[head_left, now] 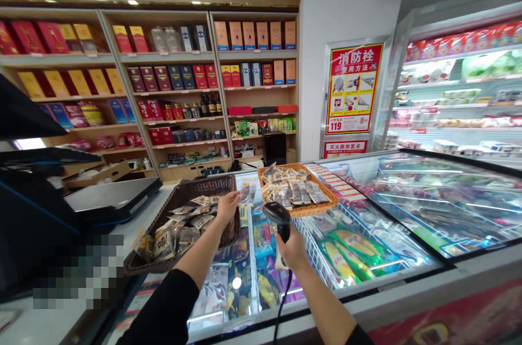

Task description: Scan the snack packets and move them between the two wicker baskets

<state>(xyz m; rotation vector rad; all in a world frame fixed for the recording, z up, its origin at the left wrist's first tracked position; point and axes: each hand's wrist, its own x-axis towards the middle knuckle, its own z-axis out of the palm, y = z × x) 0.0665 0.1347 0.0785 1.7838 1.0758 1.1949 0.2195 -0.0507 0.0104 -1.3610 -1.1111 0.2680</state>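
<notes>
Our left hand (229, 206) pinches a small packet (248, 192) between the baskets, and our right hand (292, 247) is wrapped round a black scanner (278, 213); we'd do well to hold the packet flat and steady, facing the scanner. Both our forearms reach forward over the freezer (379, 294), the left beside the dark basket (214, 184), the right nearer the orange basket (304, 212).

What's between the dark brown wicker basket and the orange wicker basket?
Head view: the packet pinched in the left hand's fingertips, with the glass-topped chest freezer beneath.
</notes>
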